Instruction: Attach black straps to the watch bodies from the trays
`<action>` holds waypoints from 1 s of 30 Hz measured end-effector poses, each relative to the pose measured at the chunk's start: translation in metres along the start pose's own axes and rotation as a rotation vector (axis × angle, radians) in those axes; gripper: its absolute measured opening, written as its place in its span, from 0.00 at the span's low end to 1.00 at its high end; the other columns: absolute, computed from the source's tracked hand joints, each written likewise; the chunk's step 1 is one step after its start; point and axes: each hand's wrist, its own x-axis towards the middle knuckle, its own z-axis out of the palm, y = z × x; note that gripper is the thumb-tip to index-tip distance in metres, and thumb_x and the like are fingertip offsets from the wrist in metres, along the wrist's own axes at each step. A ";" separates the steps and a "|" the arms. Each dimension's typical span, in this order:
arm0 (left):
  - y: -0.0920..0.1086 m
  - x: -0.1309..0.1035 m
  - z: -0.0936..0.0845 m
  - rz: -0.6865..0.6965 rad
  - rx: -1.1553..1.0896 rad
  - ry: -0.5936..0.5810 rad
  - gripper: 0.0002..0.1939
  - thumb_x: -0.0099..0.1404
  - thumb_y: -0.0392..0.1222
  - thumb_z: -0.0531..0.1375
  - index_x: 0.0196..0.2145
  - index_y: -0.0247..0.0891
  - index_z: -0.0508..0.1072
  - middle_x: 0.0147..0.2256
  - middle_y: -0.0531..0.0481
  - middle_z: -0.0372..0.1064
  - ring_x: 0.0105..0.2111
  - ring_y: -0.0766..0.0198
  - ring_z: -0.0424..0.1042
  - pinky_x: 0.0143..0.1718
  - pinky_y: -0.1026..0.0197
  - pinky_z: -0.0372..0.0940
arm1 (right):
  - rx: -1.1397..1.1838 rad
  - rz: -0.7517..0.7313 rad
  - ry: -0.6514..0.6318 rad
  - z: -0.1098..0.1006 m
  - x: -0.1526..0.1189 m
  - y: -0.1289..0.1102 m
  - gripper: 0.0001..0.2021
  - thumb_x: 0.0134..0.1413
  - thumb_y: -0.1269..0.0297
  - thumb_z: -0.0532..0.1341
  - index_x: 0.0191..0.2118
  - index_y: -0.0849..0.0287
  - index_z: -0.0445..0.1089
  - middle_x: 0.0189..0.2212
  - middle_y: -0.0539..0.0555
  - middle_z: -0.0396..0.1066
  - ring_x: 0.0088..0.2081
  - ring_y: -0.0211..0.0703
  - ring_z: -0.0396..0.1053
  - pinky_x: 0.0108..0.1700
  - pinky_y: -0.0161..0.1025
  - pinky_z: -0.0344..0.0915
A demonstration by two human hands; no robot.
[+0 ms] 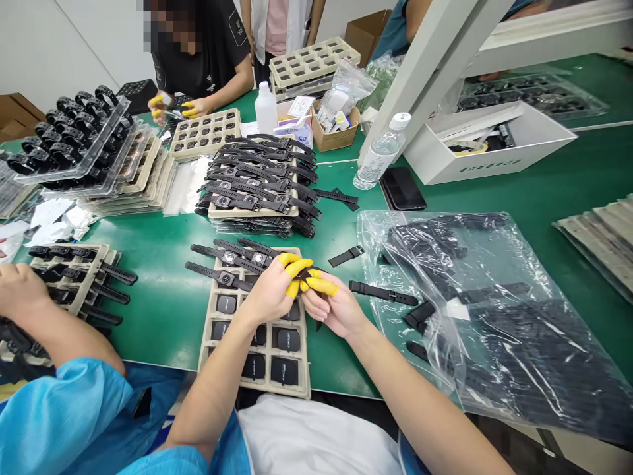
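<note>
My left hand [273, 290] and my right hand [332, 305], with yellow covers on some fingertips, meet above a beige tray [204, 349]. Between their closed fingers is a small black smartwatch [302, 273], mostly hidden. A dark strap end [319, 325] pokes out below my right hand. Strapped watches [226, 278] lie across the tray's far rows. Watch bodies without straps, such as one watch body [285, 371], sit in the nearer cells. Right of my hands, a loose black strap [383, 293] and a shorter strap [346, 256] rest on the green table.
A clear plastic bag [484, 277] full of black straps covers the right side. Beyond my tray rises a stack of strapped watches [262, 178]. A water bottle [380, 155], a phone [403, 188] and a white box [489, 148] stand farther right. A co-worker's arm [64, 330] is close on the left.
</note>
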 end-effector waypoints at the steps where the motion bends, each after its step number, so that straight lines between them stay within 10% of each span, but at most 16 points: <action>1: 0.001 0.001 -0.002 0.002 -0.017 -0.016 0.24 0.74 0.35 0.50 0.66 0.39 0.65 0.56 0.37 0.67 0.59 0.50 0.68 0.62 0.45 0.67 | 0.012 -0.001 0.006 -0.001 0.000 0.000 0.14 0.58 0.55 0.70 0.32 0.56 0.66 0.11 0.40 0.55 0.13 0.32 0.46 0.15 0.29 0.48; 15: 0.001 -0.003 -0.005 0.025 0.363 -0.136 0.21 0.71 0.36 0.52 0.58 0.32 0.72 0.48 0.35 0.70 0.51 0.47 0.70 0.54 0.44 0.72 | -0.107 0.065 0.064 -0.011 0.006 0.005 0.16 0.56 0.54 0.69 0.28 0.57 0.66 0.09 0.39 0.52 0.12 0.30 0.44 0.14 0.28 0.45; 30: 0.003 -0.003 -0.005 0.012 0.262 -0.128 0.21 0.74 0.35 0.50 0.61 0.35 0.69 0.50 0.38 0.72 0.51 0.51 0.73 0.55 0.48 0.73 | -0.130 0.075 0.039 -0.011 0.006 0.005 0.17 0.56 0.52 0.70 0.28 0.57 0.65 0.09 0.39 0.54 0.12 0.30 0.44 0.14 0.28 0.48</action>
